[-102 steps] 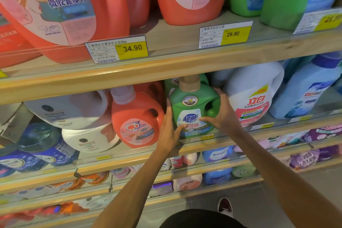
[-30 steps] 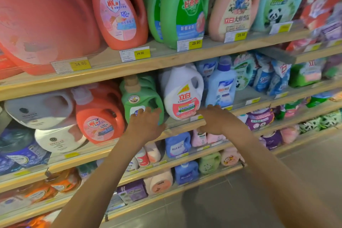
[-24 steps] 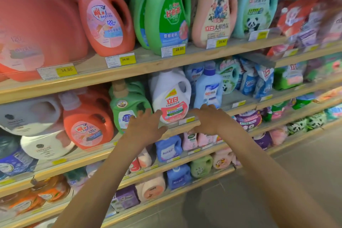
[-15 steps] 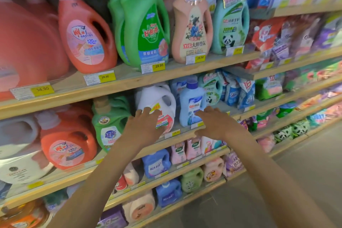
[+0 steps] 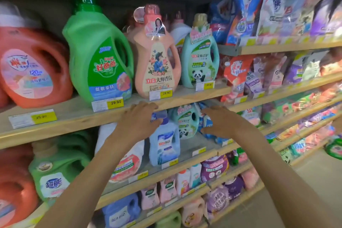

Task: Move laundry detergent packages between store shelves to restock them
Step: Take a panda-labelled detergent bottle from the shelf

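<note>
My left hand (image 5: 137, 118) and my right hand (image 5: 221, 120) are both raised in front of the wooden shelf (image 5: 77, 116), fingers spread, holding nothing. Above them stand a peach detergent bottle (image 5: 157, 57), a teal panda bottle (image 5: 200, 57) and a big green bottle (image 5: 100, 52). Between my hands, one shelf lower, stand a light blue bottle (image 5: 164, 142) and a second teal panda bottle (image 5: 185, 122). The green bottle with a tan cap (image 5: 55, 174) that I held earlier stands at the lower left.
Orange jugs (image 5: 31, 68) fill the left of the upper shelf. A white bottle (image 5: 127, 161) sits behind my left forearm. Detergent bags (image 5: 273, 13) crowd the shelves on the right. Small bottles line the lower shelves; grey floor (image 5: 314, 181) lies at the lower right.
Both hands let go of the green tan-capped bottle, moved right along the shelves and rose to the upper shelf's edge. My view swung up and right.
</note>
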